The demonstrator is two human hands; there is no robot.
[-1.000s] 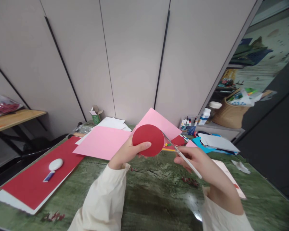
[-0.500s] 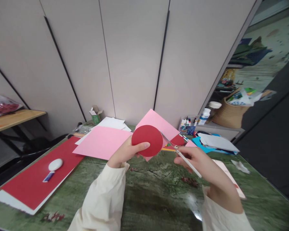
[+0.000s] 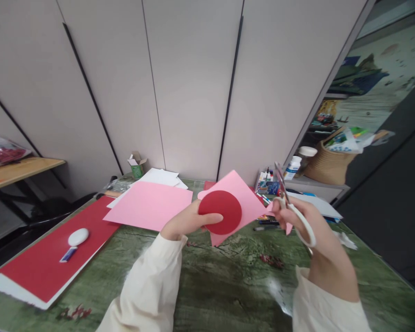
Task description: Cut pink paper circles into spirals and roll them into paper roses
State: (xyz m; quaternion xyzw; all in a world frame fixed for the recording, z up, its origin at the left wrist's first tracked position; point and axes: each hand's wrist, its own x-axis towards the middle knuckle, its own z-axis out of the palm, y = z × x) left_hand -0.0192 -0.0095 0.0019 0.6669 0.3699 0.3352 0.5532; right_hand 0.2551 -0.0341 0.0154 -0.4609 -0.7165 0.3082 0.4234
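Note:
My left hand (image 3: 184, 222) pinches a red paper circle (image 3: 230, 207) against a square-looking pink sheet (image 3: 251, 198), its thumb lying over the circle. Both papers are held above the table. In my right hand (image 3: 299, 214) are white-handled scissors (image 3: 282, 180), blades pointing up and away from the papers. The right fingertips are at the narrow right-hand corner of the pink sheet, and a small pink paper end (image 3: 289, 228) hangs below them. Whether those fingers grip that corner is hard to tell.
On the left, a red sheet (image 3: 44, 272) carries a white oval object (image 3: 78, 237) and a small purple-and-white item (image 3: 68, 254). Another pink sheet (image 3: 148, 205) lies behind. Pens in a holder (image 3: 268, 182), a white bottle (image 3: 292, 168) and a woven basket (image 3: 328, 161) stand back right.
The scissors have swung from lying along the circle's right side to pointing up, as my right hand moved up and right. The circle and pink sheet shifted slightly right and down.

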